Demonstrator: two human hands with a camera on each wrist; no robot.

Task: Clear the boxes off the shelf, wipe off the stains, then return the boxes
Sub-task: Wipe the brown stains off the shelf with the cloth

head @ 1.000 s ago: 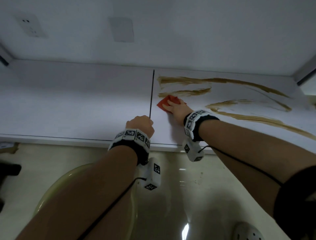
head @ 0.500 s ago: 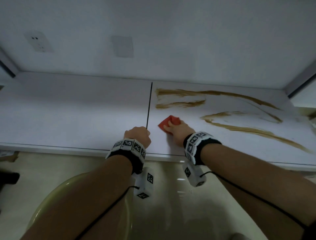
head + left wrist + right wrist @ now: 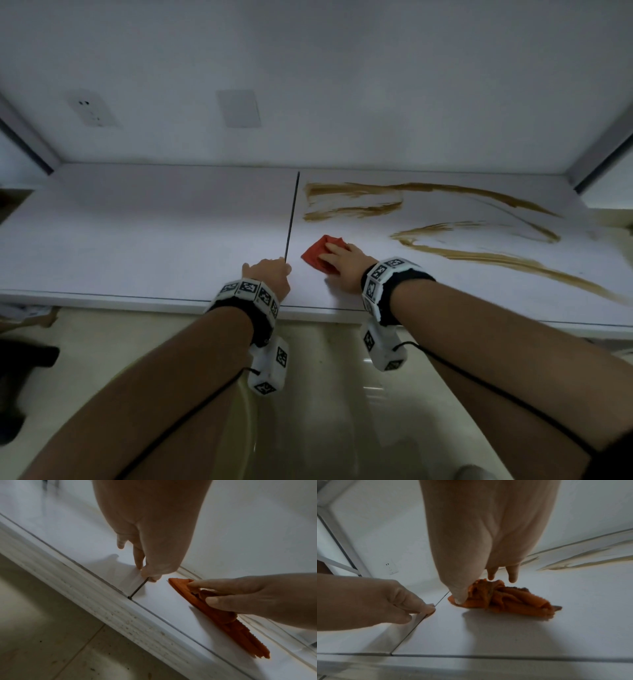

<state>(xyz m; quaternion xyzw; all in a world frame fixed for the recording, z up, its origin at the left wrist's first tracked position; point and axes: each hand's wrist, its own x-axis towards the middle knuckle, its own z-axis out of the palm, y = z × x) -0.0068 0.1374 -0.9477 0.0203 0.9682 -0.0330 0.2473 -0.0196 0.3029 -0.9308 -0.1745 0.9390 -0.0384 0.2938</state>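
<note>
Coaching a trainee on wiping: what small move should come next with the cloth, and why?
Probably push the orange cloth away and rightward into the nearest brown streaks. The right hand presses it on clean white shelf just short of them, and every streak remains unwiped.

1. No words, brands or numbers can be read in any view.
2. The white wrist bands (image 3: 251, 291) carry only black-and-white square coded markers, not text.
</note>
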